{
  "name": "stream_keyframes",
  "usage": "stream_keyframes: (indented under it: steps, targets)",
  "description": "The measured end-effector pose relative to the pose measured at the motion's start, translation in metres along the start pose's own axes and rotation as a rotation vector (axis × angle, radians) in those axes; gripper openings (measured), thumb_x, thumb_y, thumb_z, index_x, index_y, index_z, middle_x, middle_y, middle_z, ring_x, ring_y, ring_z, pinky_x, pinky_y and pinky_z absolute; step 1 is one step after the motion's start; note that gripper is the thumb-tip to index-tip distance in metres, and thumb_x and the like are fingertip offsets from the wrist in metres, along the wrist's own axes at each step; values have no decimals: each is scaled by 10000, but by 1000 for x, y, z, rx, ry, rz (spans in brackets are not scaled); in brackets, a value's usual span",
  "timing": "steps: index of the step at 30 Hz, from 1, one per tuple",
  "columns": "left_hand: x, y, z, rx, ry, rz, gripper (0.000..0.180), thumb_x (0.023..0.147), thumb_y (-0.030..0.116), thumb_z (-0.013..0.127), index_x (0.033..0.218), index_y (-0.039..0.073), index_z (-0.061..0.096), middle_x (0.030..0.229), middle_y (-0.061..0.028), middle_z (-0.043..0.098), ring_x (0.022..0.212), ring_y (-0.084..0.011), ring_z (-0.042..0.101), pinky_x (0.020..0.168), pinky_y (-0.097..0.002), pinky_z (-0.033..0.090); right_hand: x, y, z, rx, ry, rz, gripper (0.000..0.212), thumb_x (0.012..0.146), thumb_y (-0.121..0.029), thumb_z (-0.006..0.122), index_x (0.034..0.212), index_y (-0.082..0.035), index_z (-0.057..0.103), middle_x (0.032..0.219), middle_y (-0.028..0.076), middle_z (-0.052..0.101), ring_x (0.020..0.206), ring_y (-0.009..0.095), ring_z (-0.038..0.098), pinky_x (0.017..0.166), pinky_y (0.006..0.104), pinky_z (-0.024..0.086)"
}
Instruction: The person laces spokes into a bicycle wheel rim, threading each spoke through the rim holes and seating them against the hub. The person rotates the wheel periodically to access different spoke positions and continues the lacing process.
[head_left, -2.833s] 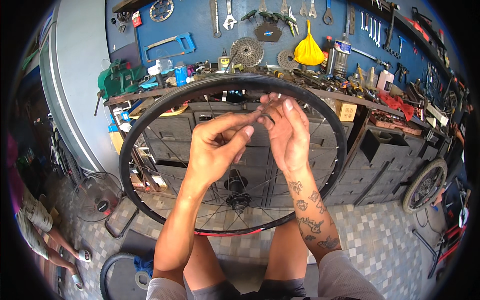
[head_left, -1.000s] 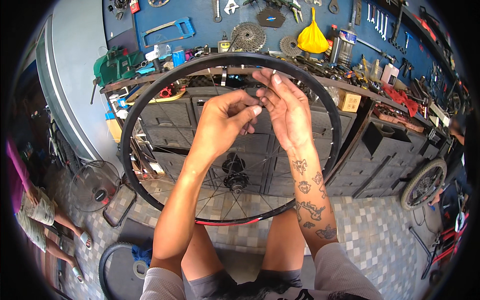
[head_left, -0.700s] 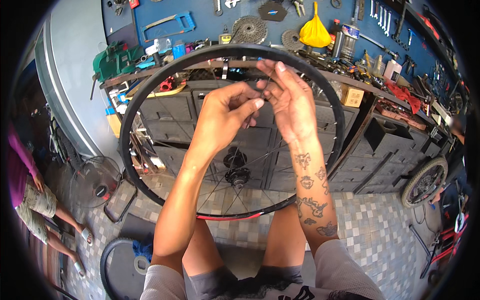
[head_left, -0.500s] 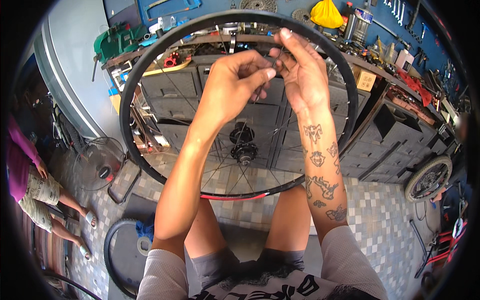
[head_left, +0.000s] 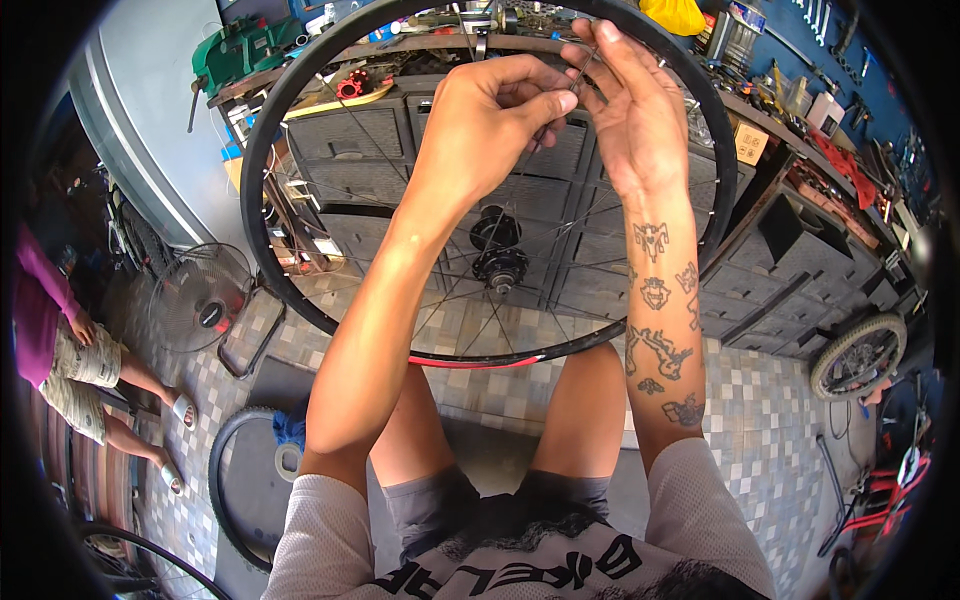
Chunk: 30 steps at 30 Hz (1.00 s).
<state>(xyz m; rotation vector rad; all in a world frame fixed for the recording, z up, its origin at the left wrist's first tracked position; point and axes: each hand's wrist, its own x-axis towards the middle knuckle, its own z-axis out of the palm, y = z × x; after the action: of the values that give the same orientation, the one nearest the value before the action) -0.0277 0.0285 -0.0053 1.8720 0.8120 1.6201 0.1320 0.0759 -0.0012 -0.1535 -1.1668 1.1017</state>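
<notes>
A bicycle wheel with a black rim stands upright before me, its lower edge just above my knees. Thin dark spokes run to the black hub at its middle. Inside the upper part of the rim, my left hand pinches a spoke between thumb and fingers. Close beside it to the right, my right hand is turned palm toward me, its fingers closed on the same spoke higher up near the rim. The spoke's ends are hard to make out. A red mark shows on the rim's bottom.
Behind the wheel is a grey drawer cabinet topped by a cluttered bench with a green vise. A floor fan and a person are at left. A tyre lies lower left; another wheel leans at right.
The whole view has shifted, so the wheel and surroundings sit higher in the picture. Both hands have risen slightly toward the rim and to the right, still on the spoke.
</notes>
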Motion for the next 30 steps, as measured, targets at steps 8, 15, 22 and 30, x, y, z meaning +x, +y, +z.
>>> stream_keyframes:
  steps: [8, 15, 22, 30]
  targets:
    - [0, 1, -2, 36, -48, -1, 169, 1003, 137, 771, 1118, 14, 782, 816, -41, 764, 707, -86, 699, 632, -243, 551, 11, 7, -12, 141, -13, 75, 335, 1059, -255, 704, 1289, -11, 710, 1271, 110, 738, 1207, 219, 688, 1017, 380, 548]
    - [0, 1, -3, 12, -29, 45, 137, 986, 81, 769, 1064, -31, 779, 757, -54, 734, 651, -84, 666, 597, -249, 532, -8, -16, 2, 118, -14, 73, 275, 1062, -211, 711, 1220, 15, 710, 1149, 86, 753, 1039, 190, 709, 938, 335, 586]
    - [2, 10, -2, -36, -54, -83, 109, 1010, 54, 738, 1077, -21, 781, 782, -45, 740, 657, -75, 640, 614, -243, 521, -1, -9, 17, 214, -21, -16, 206, 1047, -198, 734, 1155, -23, 739, 1046, 55, 747, 992, 163, 708, 901, 297, 589]
    - [-38, 14, -22, 373, -11, 172, 369, 934, 159, 816, 1270, 24, 747, 1022, -86, 779, 955, -168, 739, 836, -341, 603, -113, -67, -37, -694, 73, -78, 397, 1072, -251, 647, 1297, 73, 695, 1257, 195, 754, 1120, 286, 746, 1045, 400, 548]
